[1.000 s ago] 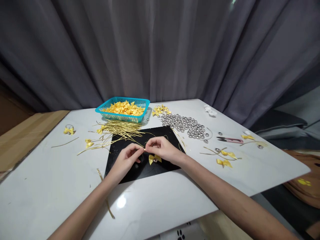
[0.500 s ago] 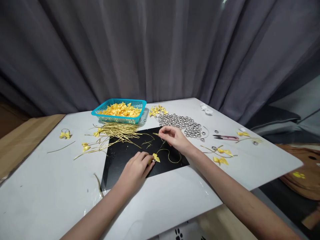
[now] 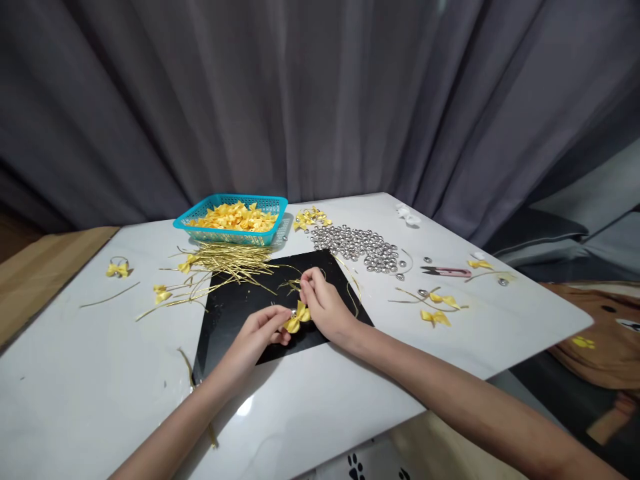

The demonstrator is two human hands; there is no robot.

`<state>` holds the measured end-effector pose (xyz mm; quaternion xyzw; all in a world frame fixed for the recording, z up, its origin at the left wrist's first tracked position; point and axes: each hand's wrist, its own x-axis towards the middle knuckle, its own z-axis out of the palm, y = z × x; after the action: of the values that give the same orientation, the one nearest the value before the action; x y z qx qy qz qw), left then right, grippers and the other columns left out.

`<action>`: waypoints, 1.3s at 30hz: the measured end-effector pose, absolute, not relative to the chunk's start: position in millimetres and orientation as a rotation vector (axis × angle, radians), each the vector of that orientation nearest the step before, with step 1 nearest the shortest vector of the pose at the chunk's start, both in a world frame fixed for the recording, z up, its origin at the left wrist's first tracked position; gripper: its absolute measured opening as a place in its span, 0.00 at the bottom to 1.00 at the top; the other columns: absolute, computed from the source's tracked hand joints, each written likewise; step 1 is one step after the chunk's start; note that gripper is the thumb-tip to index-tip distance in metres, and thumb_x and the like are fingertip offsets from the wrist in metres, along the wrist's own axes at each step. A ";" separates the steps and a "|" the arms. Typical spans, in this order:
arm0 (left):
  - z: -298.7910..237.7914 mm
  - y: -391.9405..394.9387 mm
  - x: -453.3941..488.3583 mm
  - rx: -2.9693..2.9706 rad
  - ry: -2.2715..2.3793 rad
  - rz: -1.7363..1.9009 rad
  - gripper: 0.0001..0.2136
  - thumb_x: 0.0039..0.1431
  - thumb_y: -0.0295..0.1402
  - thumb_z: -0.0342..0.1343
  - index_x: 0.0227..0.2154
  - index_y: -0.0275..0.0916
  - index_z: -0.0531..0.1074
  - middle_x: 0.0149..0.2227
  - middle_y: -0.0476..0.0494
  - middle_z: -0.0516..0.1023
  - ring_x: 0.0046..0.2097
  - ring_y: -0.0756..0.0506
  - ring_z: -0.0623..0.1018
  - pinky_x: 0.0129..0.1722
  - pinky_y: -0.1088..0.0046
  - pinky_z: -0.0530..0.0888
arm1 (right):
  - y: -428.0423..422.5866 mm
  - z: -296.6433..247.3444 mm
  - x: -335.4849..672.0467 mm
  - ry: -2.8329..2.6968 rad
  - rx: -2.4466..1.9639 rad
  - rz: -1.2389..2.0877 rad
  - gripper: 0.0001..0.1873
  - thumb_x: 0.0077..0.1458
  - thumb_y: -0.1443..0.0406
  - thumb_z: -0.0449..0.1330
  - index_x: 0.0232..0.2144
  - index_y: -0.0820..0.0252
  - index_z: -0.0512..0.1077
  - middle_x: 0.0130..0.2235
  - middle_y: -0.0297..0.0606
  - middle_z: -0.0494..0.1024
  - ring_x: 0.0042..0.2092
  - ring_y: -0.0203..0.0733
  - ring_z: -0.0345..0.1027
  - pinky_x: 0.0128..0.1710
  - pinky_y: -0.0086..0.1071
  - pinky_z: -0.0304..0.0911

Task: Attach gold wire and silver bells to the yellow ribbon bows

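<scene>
Over the black mat (image 3: 227,337), my left hand (image 3: 263,328) pinches a yellow ribbon bow (image 3: 299,318), with a small silver bell or bead (image 3: 294,313) at my fingertips. Just right of the bow, my right hand (image 3: 320,300) is closed in a pinch on a thin gold cord. Part of this gold cord (image 3: 356,283) loops out over the mat's right side. My fingers hide where cord and bow meet. Short gold cord scraps (image 3: 289,287) lie on the mat beyond my hands.
A teal basket (image 3: 181,223) of yellow bows stands at the back left, with a pile of gold cords (image 3: 230,259) before it. Silver beads (image 3: 370,247) spread behind the mat. Pink-handled thread snips (image 3: 447,272) and loose bows (image 3: 435,318) lie to the right.
My left hand has lifted the bow off the mat and turned it upward. My right hand has moved left and nearer, close beside the bow. The view has shifted slightly.
</scene>
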<state>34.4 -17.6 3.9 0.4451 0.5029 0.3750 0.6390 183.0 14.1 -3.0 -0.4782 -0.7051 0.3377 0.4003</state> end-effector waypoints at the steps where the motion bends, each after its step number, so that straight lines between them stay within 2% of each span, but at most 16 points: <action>1: 4.1 -18.3 34.7 0.974 1.124 0.838 0.15 0.43 0.44 0.61 0.24 0.35 0.70 0.24 0.50 0.69 0.26 0.52 0.67 0.31 0.76 0.66 | 13.7 -3.1 182.7 -1.775 -1.202 0.882 0.06 0.61 0.63 0.42 0.32 0.57 0.55 0.23 0.29 0.62 0.25 0.35 0.59 0.27 0.27 0.52; 10: 5.1 -18.7 33.4 0.976 1.035 0.742 0.14 0.44 0.43 0.62 0.27 0.35 0.72 0.27 0.48 0.73 0.27 0.53 0.69 0.32 0.76 0.67 | 9.0 1.1 181.3 -1.765 -1.196 1.050 0.07 0.59 0.62 0.46 0.31 0.58 0.57 0.20 0.25 0.57 0.21 0.31 0.50 0.23 0.25 0.47; 16: 11.0 -21.1 38.4 1.048 1.107 0.776 0.13 0.39 0.38 0.65 0.25 0.36 0.70 0.20 0.53 0.69 0.24 0.53 0.66 0.29 0.75 0.65 | 6.3 1.3 179.8 -1.719 -1.224 0.977 0.06 0.60 0.63 0.45 0.32 0.57 0.57 0.23 0.29 0.65 0.24 0.33 0.59 0.25 0.26 0.53; 20: 7.8 -22.3 40.4 1.026 1.108 0.855 0.17 0.37 0.39 0.66 0.29 0.36 0.70 0.20 0.52 0.71 0.25 0.52 0.68 0.29 0.74 0.65 | 5.9 -5.3 173.7 -1.440 -1.287 1.260 0.06 0.62 0.62 0.42 0.33 0.56 0.53 0.28 0.30 0.69 0.21 0.31 0.61 0.22 0.26 0.58; 23: 3.7 -22.5 40.5 1.036 1.084 0.877 0.19 0.37 0.39 0.66 0.32 0.36 0.70 0.20 0.53 0.71 0.24 0.52 0.68 0.29 0.74 0.65 | 7.2 -10.5 171.3 -1.351 -1.351 1.420 0.06 0.62 0.61 0.42 0.33 0.55 0.52 0.26 0.26 0.65 0.15 0.28 0.54 0.15 0.24 0.52; 28: 3.9 -24.0 41.7 1.033 1.088 0.853 0.18 0.36 0.36 0.66 0.32 0.35 0.71 0.22 0.53 0.71 0.25 0.53 0.68 0.29 0.75 0.65 | 11.5 -7.2 176.2 -1.454 -1.387 1.293 0.06 0.60 0.65 0.45 0.30 0.57 0.55 0.20 0.25 0.61 0.19 0.29 0.53 0.19 0.23 0.51; 33: 7.8 -26.7 44.3 1.037 1.065 0.805 0.16 0.36 0.34 0.67 0.29 0.36 0.70 0.23 0.52 0.71 0.25 0.54 0.68 0.28 0.76 0.64 | 11.5 0.3 180.9 -1.507 -1.327 1.274 0.06 0.59 0.64 0.45 0.30 0.57 0.55 0.18 0.24 0.59 0.19 0.30 0.51 0.20 0.24 0.50; 39: 7.1 -27.2 41.4 1.031 1.068 0.785 0.15 0.36 0.33 0.66 0.29 0.37 0.70 0.21 0.53 0.69 0.23 0.54 0.67 0.26 0.76 0.65 | 12.4 -0.4 183.6 -1.704 -1.244 0.892 0.05 0.60 0.63 0.44 0.32 0.57 0.55 0.20 0.26 0.57 0.20 0.33 0.52 0.22 0.27 0.47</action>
<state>41.4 -27.2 7.1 0.4571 0.4736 0.3478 0.6677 183.6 12.4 -0.4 -0.4947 -0.6777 0.3545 0.4128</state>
